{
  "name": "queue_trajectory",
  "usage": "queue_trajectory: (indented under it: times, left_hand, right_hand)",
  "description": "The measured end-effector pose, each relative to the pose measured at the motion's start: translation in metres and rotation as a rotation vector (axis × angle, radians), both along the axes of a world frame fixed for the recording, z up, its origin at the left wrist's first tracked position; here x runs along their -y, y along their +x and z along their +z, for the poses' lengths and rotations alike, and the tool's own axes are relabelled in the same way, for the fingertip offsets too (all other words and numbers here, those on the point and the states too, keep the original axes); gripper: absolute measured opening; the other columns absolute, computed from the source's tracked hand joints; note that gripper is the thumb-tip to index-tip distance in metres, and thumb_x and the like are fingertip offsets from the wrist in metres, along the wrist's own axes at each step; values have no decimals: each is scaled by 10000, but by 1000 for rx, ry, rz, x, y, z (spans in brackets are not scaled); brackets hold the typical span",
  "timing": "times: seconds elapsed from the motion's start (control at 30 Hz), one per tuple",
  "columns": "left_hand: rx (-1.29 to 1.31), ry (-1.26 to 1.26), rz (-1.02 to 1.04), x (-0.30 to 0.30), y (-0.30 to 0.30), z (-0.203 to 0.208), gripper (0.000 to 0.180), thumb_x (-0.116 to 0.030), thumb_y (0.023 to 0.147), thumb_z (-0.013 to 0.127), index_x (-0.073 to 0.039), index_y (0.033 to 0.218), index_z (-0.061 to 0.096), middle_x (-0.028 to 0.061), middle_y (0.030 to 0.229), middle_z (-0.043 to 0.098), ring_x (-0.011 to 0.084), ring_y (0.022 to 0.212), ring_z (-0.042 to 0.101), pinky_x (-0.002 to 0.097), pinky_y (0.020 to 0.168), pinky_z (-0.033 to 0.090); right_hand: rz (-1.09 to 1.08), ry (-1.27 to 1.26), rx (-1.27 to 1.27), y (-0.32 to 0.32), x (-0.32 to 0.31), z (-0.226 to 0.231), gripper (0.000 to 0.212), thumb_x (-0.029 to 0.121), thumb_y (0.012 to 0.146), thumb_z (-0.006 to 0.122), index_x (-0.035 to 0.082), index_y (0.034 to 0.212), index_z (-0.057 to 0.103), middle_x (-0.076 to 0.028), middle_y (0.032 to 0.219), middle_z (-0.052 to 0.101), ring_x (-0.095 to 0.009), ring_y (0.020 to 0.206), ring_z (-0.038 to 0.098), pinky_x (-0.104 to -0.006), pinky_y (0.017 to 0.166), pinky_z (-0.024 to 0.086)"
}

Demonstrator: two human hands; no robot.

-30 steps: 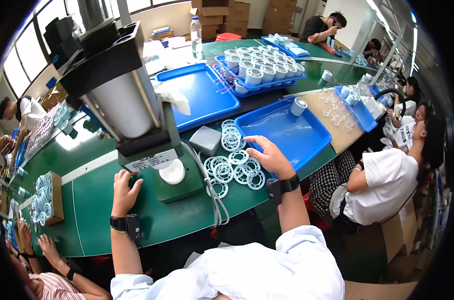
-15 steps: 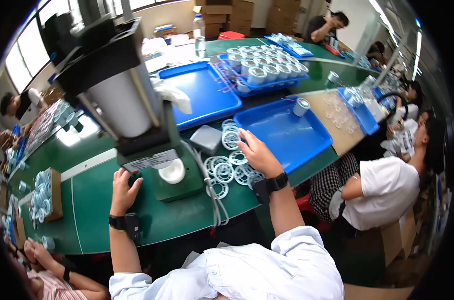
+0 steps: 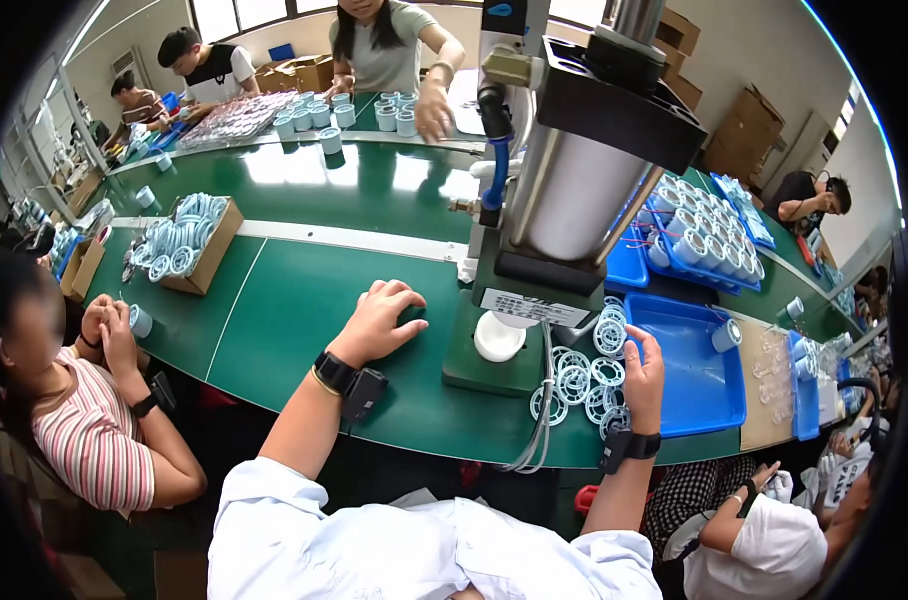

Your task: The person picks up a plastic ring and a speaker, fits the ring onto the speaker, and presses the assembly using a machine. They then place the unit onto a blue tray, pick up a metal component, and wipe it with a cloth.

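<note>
My left hand (image 3: 382, 320) rests on the green tabletop with its fingers spread and nothing in them. To its right stands a pneumatic press (image 3: 584, 180) with a round white plastic seat (image 3: 500, 337) on its green base. My right hand (image 3: 645, 378) is raised at the near left edge of a blue tray (image 3: 689, 360), its fingers stretched and apart, holding nothing visible. Beside that hand lies a loose group of light blue plastic rings (image 3: 574, 383), between the press and the tray. One light blue cylinder (image 3: 726, 336) stands in the tray's far right corner.
A cardboard box (image 3: 212, 255) heaped with blue rings stands at the left. Beyond the press, another tray holds rows of cylinders (image 3: 689, 235). Grey cables (image 3: 546, 420) hang over the table's front edge. Co-workers sit at both sides; one person (image 3: 389, 55) reaches across the far side.
My head has turned left, so the press shows further right. A person across the table has come into view. My left hand lies further from the press; both hands remain empty.
</note>
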State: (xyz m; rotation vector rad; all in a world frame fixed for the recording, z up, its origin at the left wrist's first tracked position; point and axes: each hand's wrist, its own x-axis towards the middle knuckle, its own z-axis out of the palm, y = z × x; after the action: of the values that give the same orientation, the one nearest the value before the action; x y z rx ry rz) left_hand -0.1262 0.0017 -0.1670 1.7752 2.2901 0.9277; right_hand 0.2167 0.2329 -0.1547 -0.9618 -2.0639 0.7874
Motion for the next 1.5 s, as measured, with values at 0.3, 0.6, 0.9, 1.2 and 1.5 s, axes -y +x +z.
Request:
queue_trajectory:
  times: [0.3, 0.6, 0.9, 1.2, 1.5]
  left_hand:
    - [9, -18, 20, 0, -4, -6, 276, -249, 818, 700, -115, 1053, 647, 73, 1093, 572, 290, 1062, 497, 409, 947, 399]
    - [-24, -37, 21, 3, -1, -7, 312, -282, 818, 703, -125, 1081, 642, 66, 1118, 576, 286, 1100, 498, 424, 963, 395]
    - [-16, -52, -16, 5, -1, -4, 287, -284, 830, 698, -157, 1085, 665, 65, 1135, 580, 272, 1107, 496, 419, 966, 394]
    - [93, 9, -36, 0, -9, -19, 280, -262, 851, 676, -177, 1118, 662, 48, 1075, 592, 253, 1079, 498, 414, 966, 381]
    - [24, -150, 11, -7, -5, -11, 376, -299, 881, 625, -130, 1214, 585, 59, 1206, 581, 270, 1175, 487, 478, 1019, 347]
  right_hand:
    - [53, -97, -159, -2, -5, -11, 142, 77, 943, 495, 1, 948, 615, -100, 995, 655, -203, 970, 595, -309, 911, 433]
    - [56, -95, -172, 3, -4, -12, 134, 71, 952, 476, 6, 927, 591, -85, 1009, 657, -170, 967, 589, -294, 905, 432]
    - [36, -111, -130, 0, 5, -5, 144, 73, 962, 456, 0, 955, 580, -78, 1021, 641, -150, 950, 563, -282, 903, 420]
    - [73, -53, -142, 2, -2, -12, 150, 79, 967, 462, -1, 984, 588, -43, 938, 611, -119, 887, 535, -255, 829, 423]
    - [85, -41, -54, 5, -1, -11, 261, 185, 1003, 417, -4, 1004, 597, -103, 1044, 622, -198, 997, 555, -308, 923, 411]
